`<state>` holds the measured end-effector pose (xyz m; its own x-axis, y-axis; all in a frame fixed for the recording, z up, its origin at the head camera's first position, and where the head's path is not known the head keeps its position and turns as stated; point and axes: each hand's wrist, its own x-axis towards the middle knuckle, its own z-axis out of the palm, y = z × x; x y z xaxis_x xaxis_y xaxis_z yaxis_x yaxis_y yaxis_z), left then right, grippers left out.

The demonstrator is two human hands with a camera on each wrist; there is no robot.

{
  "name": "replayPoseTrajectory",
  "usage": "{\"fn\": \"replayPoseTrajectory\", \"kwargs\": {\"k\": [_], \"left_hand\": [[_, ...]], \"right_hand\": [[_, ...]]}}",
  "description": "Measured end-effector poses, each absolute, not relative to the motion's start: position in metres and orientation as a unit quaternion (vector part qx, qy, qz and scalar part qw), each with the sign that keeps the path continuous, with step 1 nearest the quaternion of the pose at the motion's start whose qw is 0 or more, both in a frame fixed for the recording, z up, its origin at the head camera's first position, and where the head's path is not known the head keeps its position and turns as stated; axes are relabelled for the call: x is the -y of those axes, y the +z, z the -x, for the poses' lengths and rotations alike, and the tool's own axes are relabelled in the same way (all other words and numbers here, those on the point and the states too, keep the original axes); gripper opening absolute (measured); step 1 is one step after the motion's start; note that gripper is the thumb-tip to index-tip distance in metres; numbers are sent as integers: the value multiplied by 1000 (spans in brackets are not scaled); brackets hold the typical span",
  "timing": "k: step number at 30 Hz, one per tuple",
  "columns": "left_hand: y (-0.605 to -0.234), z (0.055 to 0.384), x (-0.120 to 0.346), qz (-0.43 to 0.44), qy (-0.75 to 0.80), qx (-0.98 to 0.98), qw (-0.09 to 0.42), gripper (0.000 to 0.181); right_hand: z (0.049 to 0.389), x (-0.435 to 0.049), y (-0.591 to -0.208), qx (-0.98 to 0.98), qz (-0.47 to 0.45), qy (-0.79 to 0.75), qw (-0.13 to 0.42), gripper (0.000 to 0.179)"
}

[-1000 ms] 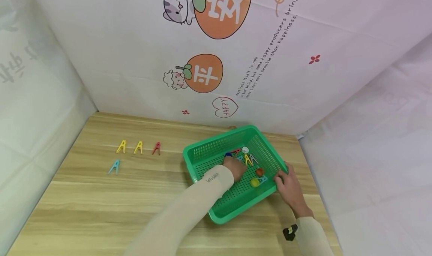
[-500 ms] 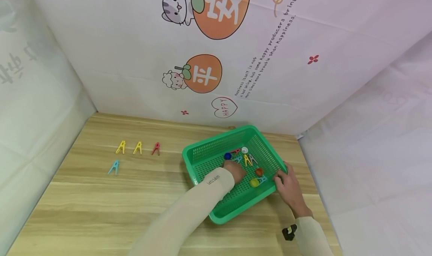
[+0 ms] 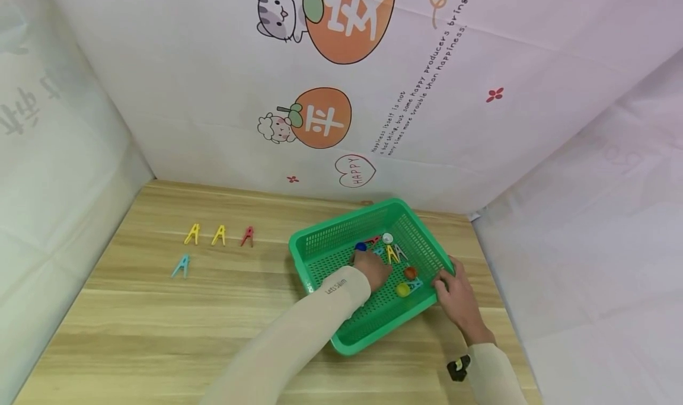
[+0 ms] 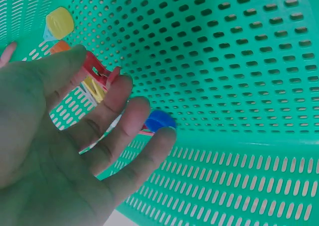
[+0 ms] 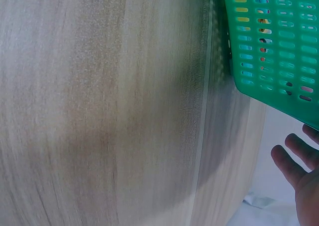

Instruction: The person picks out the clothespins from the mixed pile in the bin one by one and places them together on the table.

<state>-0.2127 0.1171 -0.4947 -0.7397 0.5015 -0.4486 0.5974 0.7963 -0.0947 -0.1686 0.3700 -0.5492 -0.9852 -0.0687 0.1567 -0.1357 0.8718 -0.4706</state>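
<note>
My left hand (image 3: 372, 270) reaches down inside a green plastic basket (image 3: 368, 344). In the left wrist view its thumb and index finger pinch a red clothespin (image 4: 98, 72), while the other fingers are spread. A blue cap-like piece (image 4: 159, 120) lies beyond the fingertips. My right hand (image 3: 458, 298) holds the basket's right rim, thumb on the inner side; the right wrist view shows only some fingers beside the basket wall. Around my left hand in the basket are a yellow clothespin (image 3: 392, 254), a white cap (image 3: 387, 238), an orange piece (image 3: 410, 273) and a yellow round piece (image 3: 402, 289).
Left of the basket on the wooden table (image 3: 160, 334) lie two yellow clothespins, one of them farthest left (image 3: 192, 233), a red clothespin (image 3: 248, 236) and a light-blue clothespin (image 3: 182, 265). White printed cloth walls (image 3: 224, 96) stand behind and at both sides.
My left hand has shifted only slightly within the basket, uncovering the blue piece half a second ago and partly meeting it again now. My right hand and the basket stay in place.
</note>
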Motion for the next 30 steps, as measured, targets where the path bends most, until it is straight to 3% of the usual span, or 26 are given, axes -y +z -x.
{"fn": "replayPoseTrajectory", "kwargs": {"k": [16, 25, 30], "left_hand": [[-458, 187, -100, -303, -122, -935, 141, 55], [-441, 164, -83, -342, -125, -931, 4, 55], [-448, 163, -75, -347, -49, -936, -9, 51]], "right_hand": [[168, -370, -548, 964, -58, 246, 77, 27], [168, -374, -551, 965, -62, 242, 80, 26], [169, -372, -551, 964, -66, 242, 83, 26]]}}
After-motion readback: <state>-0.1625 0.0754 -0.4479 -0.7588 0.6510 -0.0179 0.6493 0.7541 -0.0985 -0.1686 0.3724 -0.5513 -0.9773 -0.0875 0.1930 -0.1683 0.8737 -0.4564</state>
